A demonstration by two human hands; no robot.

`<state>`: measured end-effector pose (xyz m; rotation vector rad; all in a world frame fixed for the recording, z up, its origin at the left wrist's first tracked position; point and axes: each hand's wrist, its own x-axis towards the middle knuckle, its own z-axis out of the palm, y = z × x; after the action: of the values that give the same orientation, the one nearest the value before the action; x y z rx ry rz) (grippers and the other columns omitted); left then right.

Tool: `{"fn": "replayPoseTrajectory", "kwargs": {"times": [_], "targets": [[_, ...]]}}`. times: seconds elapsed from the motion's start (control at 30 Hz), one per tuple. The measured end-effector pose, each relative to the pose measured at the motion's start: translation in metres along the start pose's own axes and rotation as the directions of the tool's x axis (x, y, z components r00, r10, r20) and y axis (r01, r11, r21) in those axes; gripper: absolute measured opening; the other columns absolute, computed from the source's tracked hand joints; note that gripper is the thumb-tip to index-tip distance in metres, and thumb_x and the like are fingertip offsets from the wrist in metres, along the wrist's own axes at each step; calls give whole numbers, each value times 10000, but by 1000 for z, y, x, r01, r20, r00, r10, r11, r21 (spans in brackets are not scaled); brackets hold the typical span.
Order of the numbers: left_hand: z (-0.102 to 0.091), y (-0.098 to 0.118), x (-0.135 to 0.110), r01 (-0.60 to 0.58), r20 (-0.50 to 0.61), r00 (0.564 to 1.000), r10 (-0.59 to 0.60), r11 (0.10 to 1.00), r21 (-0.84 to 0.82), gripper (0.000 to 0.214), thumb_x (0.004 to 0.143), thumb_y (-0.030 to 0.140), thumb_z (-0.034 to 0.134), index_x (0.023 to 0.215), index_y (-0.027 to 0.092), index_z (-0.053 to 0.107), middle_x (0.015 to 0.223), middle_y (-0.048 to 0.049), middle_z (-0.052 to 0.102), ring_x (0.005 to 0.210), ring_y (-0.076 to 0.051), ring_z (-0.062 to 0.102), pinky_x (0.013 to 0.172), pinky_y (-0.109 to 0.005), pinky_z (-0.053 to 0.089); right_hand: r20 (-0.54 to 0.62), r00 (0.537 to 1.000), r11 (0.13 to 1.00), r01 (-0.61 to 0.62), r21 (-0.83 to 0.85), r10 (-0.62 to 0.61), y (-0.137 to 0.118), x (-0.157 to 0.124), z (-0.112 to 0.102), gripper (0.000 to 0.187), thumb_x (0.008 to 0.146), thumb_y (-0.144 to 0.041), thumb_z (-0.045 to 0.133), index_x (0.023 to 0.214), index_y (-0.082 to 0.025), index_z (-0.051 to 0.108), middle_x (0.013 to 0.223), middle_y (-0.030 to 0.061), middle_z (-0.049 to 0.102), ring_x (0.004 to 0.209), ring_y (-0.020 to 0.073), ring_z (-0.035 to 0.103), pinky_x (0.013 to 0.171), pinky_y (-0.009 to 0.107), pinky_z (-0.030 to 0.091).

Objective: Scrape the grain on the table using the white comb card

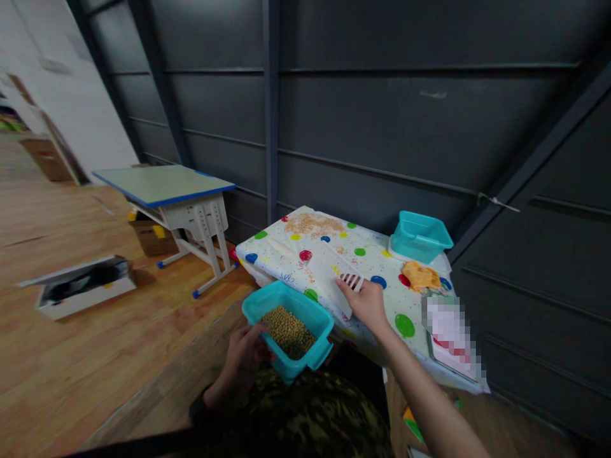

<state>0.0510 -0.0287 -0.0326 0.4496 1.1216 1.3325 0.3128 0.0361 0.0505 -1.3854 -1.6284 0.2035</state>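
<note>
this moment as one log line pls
left hand: holding teal tub of grains | right hand: holding white flat tool | dotted tablecloth: scattered tan bits, second teal tub, orange cloth

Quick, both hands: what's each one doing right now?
Left hand: closed, holding the bin by its rim, thumb inside.
Right hand: closed, holding the white tool by its slotted end.

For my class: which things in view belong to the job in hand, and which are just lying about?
Seemingly part of the job:
teal tub of beans, in the left hand
white slotted board, in the right hand
scattered tan grains

Probably just lying about:
orange cloth
open white box
</note>
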Motion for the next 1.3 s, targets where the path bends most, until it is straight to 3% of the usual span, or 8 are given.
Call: {"fn": "replayPoseTrajectory", "kwargs": {"times": [0.23,0.37,0.53,0.83,1.1,1.3], "targets": [[0,2,-3,7,-9,1000,-7,1000,-8,342,488,370,904,497,187,616,386,12,548,323,-156,489,329,-306,447,-48,999,999,-20,-34,18,-6,-35,-18,372,917,-494,609,732,-218,775,769,76,812,696,284,773,600,308,538],[2,5,-6,12,-10,1000,-12,1000,-10,357,494,376,911,514,196,603,396,32,546,326,-149,493,325,-293,443,-36,999,997,-20,-69,18,-14,-44,-20,379,909,-501,625,694,-223,766,721,68,801,644,273,763,566,295,526],[3,3,-1,2,-22,1000,-2,1000,-21,388,493,358,909,458,207,553,360,44,492,303,-145,462,315,-299,418,-3,1000,996,-8,-87,8,-20,-40,-21,456,912,-523,607,586,-217,696,585,60,735,539,247,704,504,283,469],[2,4,-1,-1,0,1000,1,1000,-7,381,503,398,902,480,191,582,365,27,525,303,-146,471,309,-294,430,149,989,1000,17,5,-17,-33,-43,-28,536,910,-532,622,474,-231,541,449,3,582,422,165,531,448,268,374],[3,8,-4,5,-16,1000,-5,1000,8,375,471,391,910,518,188,598,384,31,538,323,-150,486,327,-301,450,2,1000,996,26,-81,-26,-19,-23,-25,518,901,-560,580,504,-228,554,486,43,623,464,201,583,481,286,365],[2,10,-1,-3,-42,999,3,1000,10,370,469,397,880,467,195,570,371,20,523,327,-153,481,319,-298,434,70,997,995,48,-92,-41,-18,-7,-11,504,910,-534,544,502,-240,507,481,51,611,481,210,591,500,290,369]]}}
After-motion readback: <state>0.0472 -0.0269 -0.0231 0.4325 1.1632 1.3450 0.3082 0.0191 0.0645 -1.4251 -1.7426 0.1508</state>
